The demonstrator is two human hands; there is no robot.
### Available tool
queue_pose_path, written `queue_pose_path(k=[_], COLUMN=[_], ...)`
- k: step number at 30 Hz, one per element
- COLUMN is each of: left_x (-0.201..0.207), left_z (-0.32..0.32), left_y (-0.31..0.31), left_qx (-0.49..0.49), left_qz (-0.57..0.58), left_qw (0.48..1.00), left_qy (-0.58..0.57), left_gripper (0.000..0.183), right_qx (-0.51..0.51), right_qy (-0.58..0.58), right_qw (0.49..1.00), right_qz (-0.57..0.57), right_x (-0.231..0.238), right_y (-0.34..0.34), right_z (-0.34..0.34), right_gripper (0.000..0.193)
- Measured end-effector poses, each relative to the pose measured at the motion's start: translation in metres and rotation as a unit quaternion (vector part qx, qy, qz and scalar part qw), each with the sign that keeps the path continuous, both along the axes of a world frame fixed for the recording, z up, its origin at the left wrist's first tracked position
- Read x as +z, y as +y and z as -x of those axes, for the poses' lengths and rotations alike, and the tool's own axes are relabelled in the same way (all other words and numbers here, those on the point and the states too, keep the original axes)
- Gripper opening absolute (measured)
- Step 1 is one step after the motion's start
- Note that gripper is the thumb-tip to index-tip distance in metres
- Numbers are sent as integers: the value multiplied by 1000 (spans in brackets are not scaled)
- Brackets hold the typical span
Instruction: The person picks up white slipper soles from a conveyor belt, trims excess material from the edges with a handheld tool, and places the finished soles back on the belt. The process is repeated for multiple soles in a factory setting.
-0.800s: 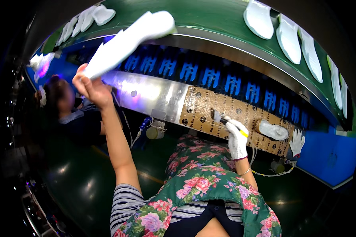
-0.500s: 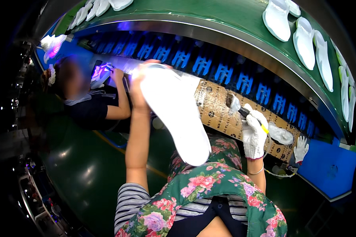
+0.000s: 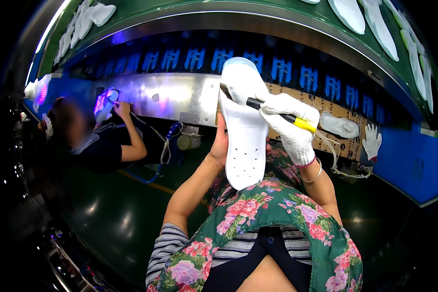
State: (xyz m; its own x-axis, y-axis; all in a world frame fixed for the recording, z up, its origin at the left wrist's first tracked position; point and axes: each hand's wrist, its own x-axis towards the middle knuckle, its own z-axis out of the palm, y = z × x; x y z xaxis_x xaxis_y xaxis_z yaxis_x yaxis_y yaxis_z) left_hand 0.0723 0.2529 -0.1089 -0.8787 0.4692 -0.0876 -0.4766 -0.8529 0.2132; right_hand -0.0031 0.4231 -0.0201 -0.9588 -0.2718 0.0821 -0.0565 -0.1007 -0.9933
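Observation:
My bare left hand holds a white shoe sole in front of me, thumb along its left edge and fingertips showing at the right edge. The sole has small holes in its near part. My right hand, in a white knit glove, is closed around a brush with a black and yellow handle. Its pale head lies across the upper half of the sole, with dark bristles at the left edge. Whether the bristles touch the sole is hard to tell. A thin hose trails from the handle's end.
Ahead runs a metal ledge with cardboard at its right, bearing a whitish lump. A white glove lies at the cardboard's right end. White soles rest on the green belt above. At left, a person works on another sole.
The sole has moved right and nearer upright, and its holed face now shows. My right hand has brought the brush left from above the cardboard onto the sole.

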Motion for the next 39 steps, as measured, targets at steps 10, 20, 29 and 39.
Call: queue_pose_path(k=[10, 20, 29, 39], left_x=[22, -13, -12, -58], left_z=[31, 29, 26, 24], left_y=[32, 40, 30, 3], left_qx=[146, 84, 112, 83], left_qz=[291, 263, 342, 244], left_qw=[945, 960, 933, 966], left_qy=[25, 47, 18, 19], left_gripper=[107, 104, 103, 107], right_qx=[-53, 7, 12, 84], right_qy=[381, 326, 316, 272], right_qw=[906, 918, 925, 934], right_qz=[-178, -224, -210, -217], right_x=[21, 8, -10, -26], right_y=[3, 20, 14, 9], right_z=[35, 7, -6, -16], right_gripper=[25, 32, 27, 33])
